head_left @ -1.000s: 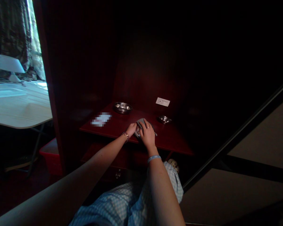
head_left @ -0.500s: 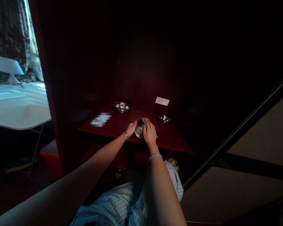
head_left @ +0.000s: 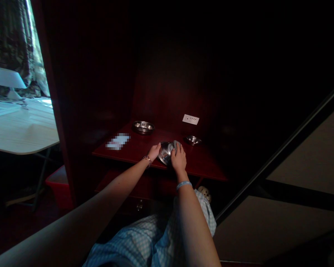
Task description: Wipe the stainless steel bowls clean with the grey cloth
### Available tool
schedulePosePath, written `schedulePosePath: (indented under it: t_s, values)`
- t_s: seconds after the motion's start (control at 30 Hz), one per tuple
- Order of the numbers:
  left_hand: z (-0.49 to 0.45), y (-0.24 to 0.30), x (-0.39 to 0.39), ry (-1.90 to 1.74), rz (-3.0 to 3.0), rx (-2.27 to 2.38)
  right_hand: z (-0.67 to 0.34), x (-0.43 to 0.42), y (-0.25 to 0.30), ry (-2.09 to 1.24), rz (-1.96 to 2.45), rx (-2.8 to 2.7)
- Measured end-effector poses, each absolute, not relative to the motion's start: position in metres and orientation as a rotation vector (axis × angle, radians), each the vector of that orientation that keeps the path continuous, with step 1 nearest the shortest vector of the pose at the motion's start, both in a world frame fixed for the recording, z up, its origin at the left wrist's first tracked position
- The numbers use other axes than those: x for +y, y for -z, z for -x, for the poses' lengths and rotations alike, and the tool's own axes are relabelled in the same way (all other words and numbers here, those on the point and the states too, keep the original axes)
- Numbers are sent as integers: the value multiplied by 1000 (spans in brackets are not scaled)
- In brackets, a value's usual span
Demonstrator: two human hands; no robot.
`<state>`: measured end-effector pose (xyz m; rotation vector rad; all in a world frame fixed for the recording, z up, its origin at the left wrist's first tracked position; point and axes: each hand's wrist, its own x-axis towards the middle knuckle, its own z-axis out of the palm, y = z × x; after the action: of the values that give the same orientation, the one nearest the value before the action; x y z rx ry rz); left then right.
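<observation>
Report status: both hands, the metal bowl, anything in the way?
Left hand gripping metal bowl by rim. Right hand holding gray cloth against it. Bowl tilted near shelf front edge. Small metal dish beyond, apart, not blocking.

Dark red-brown desk [head_left: 206, 163] in shadow; pale table [head_left: 25, 137], white lamp [head_left: 9, 78], daylit curtains [head_left: 9, 40] at left

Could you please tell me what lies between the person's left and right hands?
In the head view, a metal bowl lies between the left hand and the right hand, with a gray cloth under the right hand's fingers.
</observation>
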<state>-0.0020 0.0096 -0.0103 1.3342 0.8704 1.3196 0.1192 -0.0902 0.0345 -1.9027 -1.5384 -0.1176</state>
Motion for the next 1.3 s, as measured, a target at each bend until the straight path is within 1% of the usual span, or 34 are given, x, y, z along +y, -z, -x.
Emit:
schedulePosePath:
  t_s: [0.67,0.8,0.93,1.07,1.3]
  values:
    - [1,14,14,-1341,-1359,861,-117,-105,-54,-226,2153,-1206]
    - [2,13,14,-1345,-1365,875,-120,-100,-51,-298,2149,-1178]
    - [3,13,14,-1379,-1365,882,-124,-91,-42,-356,2046,-1148]
    - [3,14,14,-1403,-1327,866,-128,-79,-31,-317,1914,-1174]
    - [1,17,17,-1394,-1273,866,-127,-68,-18,-112,1792,-1396]
